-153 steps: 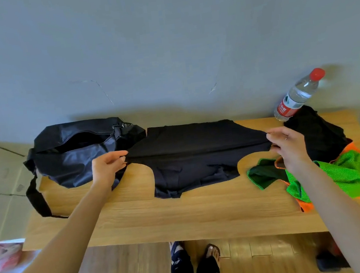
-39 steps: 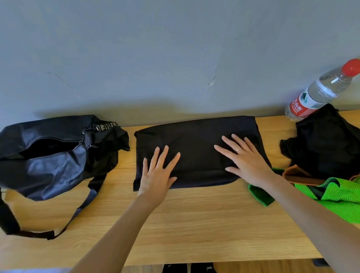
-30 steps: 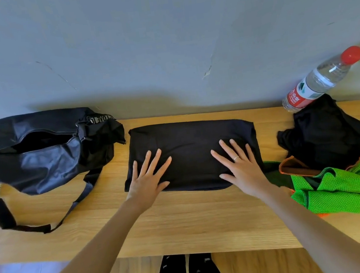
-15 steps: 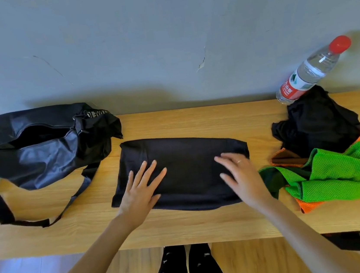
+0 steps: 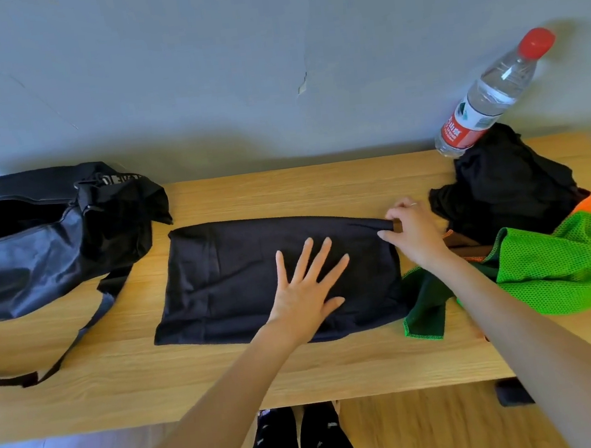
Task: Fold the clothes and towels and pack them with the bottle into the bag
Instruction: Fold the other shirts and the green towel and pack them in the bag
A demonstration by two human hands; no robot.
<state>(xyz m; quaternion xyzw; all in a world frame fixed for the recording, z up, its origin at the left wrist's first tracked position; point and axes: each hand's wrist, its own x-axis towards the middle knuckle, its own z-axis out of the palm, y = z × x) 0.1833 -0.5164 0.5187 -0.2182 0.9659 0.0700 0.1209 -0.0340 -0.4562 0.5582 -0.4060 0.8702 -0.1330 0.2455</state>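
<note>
1. Progress: early. One black garment (image 5: 256,277) lies part-folded as a rough rectangle at the middle of the worktop (image 5: 304,368); by my reading, one more fold is in hand.
2. Left hand (image 5: 307,285) lies flat on the garment's right-of-centre area, fingers straight and spread, pressing it down and gripping nothing.
3. Right hand (image 5: 412,233) pinches the garment's far right corner between thumb and curled fingers, the edge lifted slightly off the wood.
4. Garment's long axis runs left to right, parallel to the worktop's front edge; the pinched end points toward the pile on the right.
5. Still unfolded: a crumpled black piece (image 5: 505,183), a green mesh item (image 5: 567,265) with orange fabric (image 5: 587,206) beneath it, and a dark green cloth (image 5: 425,308) just beside the garment's right edge.
6. Bottle (image 5: 486,96) stands behind the black piece at the far right, appearing tilted, red cap up and to the right. Not packed.
7. Bag (image 5: 48,250) sits at the left end, zip mouth open; no packed item is visible inside, strap trailing toward the front edge.
</note>
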